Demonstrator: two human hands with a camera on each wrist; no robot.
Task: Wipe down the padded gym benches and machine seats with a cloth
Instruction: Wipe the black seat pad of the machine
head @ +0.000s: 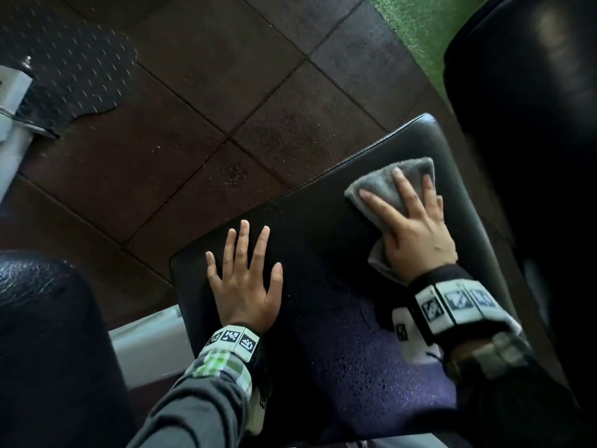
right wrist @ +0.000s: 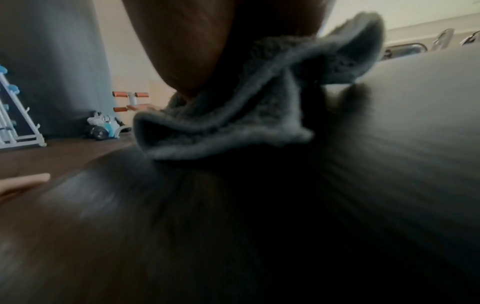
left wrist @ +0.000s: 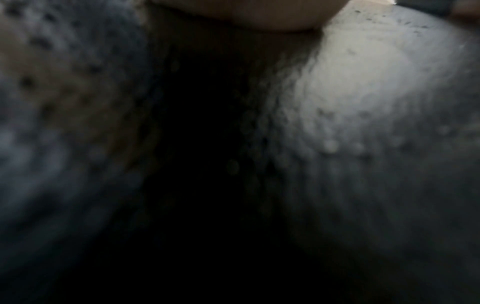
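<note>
One grey cloth [head: 399, 185] pressed on one black padded seat [head: 323, 253] by the right hand [head: 416, 227].
The cloth lies bunched near the seat's far right corner; the right hand's fingers [head: 378, 202] spread flat over it, pressing without clenching. The left hand [head: 247, 286] rests palm-down, five fingers straight and splayed, directly on the bare pad, apart from the cloth, grasping nothing. Two further black pads flank the seat: one at lower left [head: 42, 334], one at right [head: 523, 124]. Dark floor tiles [head: 226, 76] lie beyond.
</note>
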